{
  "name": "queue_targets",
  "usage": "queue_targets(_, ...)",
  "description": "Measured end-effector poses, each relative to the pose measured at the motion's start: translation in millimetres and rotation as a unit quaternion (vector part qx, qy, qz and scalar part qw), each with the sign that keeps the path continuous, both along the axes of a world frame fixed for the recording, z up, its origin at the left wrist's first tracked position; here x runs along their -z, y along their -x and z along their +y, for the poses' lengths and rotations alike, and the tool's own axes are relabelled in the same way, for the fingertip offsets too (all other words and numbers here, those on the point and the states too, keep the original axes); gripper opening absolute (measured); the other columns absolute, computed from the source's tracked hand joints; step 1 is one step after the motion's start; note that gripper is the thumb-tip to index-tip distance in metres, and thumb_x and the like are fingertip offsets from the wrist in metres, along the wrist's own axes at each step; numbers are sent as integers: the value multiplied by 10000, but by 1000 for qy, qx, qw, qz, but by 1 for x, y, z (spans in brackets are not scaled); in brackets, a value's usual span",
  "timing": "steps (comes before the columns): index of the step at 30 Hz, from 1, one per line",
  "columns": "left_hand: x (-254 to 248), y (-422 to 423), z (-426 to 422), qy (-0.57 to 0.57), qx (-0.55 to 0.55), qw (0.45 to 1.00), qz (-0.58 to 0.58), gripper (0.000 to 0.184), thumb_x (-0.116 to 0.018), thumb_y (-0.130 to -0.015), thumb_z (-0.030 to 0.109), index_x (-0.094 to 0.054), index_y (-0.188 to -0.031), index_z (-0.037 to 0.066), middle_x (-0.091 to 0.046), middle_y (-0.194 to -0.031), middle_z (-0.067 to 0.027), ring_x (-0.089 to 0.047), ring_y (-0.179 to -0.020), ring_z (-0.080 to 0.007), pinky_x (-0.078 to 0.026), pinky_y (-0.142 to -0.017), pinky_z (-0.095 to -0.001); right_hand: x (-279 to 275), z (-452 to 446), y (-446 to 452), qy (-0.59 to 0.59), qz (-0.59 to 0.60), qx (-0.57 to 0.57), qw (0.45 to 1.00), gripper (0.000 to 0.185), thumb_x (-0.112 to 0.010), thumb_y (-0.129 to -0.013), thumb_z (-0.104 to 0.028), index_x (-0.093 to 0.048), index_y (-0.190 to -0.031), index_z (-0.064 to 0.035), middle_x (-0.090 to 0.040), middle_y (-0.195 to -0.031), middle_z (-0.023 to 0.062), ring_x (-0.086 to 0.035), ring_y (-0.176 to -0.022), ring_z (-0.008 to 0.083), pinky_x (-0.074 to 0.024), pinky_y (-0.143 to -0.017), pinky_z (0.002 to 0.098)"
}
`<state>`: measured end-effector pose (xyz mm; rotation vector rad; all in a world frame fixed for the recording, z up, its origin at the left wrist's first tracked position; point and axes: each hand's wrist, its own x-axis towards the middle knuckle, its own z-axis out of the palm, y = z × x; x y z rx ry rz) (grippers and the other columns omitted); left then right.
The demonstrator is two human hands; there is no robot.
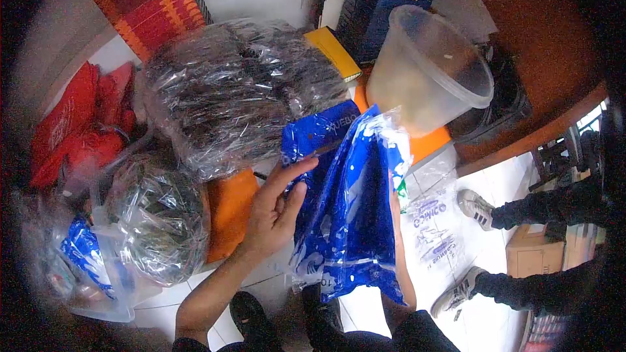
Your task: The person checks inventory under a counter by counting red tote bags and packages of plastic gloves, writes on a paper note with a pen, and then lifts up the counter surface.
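Note:
A crumpled blue plastic bag [358, 221] with white print hangs upright at the middle of the view. My left hand [279, 205] is at its left side, thumb and fingers apart, close to the bag's edge; whether it touches the bag is unclear. Behind the bag's right side is my right hand [396, 205], its fingers mostly hidden by the plastic. A flat dark blue piece with lettering [319, 132] lies behind the bag's upper left, in front of a large bundle wrapped in clear plastic [241, 85].
A translucent bucket [417, 72] stands at the upper right. At left are a round plastic-wrapped bundle [160, 221], red bags [72, 130] and a clear container [117, 287]. Another person's legs [535, 212] are at right, near a cardboard box [535, 254].

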<state>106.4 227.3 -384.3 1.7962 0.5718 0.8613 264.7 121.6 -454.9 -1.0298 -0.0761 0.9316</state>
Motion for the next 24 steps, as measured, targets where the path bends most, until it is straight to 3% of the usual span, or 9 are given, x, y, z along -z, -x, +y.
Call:
queue_targets(2, -2, 1, -1, -17, 2, 1000, -19, 179, -529, -784, 130, -534, -946, 55, -551, -962, -78, -513, -837, -114, -391, -674, -219, 3, -2, -1, 1, 2, -7, 1000, 484, -416, -836, -372, -354, -1148, -7, -490, -1031, 86, -490, -909, 164, -418, -771, 289)
queue_targets(6, 8, 0, 0, -2, -12, 997, 77, 177, -570, -758, 187, -576, -812, 18, -587, -686, -82, -555, -630, -141, -419, -580, -260, -2, -5, 1, 15, -1, -14, 1000, 491, -413, -834, -385, -365, -1136, -1, -501, -1007, 90, -503, -883, 163, -429, -747, 288)
queue_targets(9, 12, 0, 0, 106, 11, 993, 41, 179, -566, -762, 183, -572, -775, 5, -585, -683, -84, -550, -630, -138, -415, -581, -257, 3, -5, -1, 22, -3, -5, 1000, 477, -418, -834, -379, -380, -1124, -1, -510, -995, 89, -510, -869, 161, -432, -737, 291)
queue_targets(12, 5, 0, -3, 122, 17, 990, 72, 159, -551, -769, 160, -567, -786, 2, -584, -695, -84, -545, -634, -133, -413, -582, -254, 6, -5, 0, 20, 0, -14, 1000, 474, -420, -833, -375, -381, -1124, -3, -509, -997, 89, -510, -871, 161, -432, -739, 292)
queue_targets(18, 1, -2, -6, 83, 44, 993, 71, 125, -538, -754, 123, -545, -796, 6, -568, -698, -83, -540, -662, -142, -411, -611, -254, 13, -3, 6, 11, 21, -51, 998, 468, -426, -832, -368, -382, -1124, -5, -509, -1002, 89, -510, -875, 161, -431, -742, 294)
queue_targets(22, 7, -2, -5, 44, -10, 997, 66, 130, -549, -741, 114, -524, -816, 11, -559, -743, -79, -534, -726, -144, -401, -666, -251, 21, 0, 2, -13, 26, -54, 998, 464, -430, -832, -363, -382, -1124, -6, -508, -1006, 89, -510, -877, 161, -430, -745, 296)
queue_targets(24, 9, -3, -5, 53, -3, 997, 48, 130, -547, -744, 106, -514, -827, 12, -557, -773, -78, -526, -774, -139, -390, -705, -246, 16, -4, 1, 11, -2, -44, 999, 436, -461, -828, -300, -366, -1137, -6, -504, -1018, 83, -500, -911, 163, -415, -781, 295)
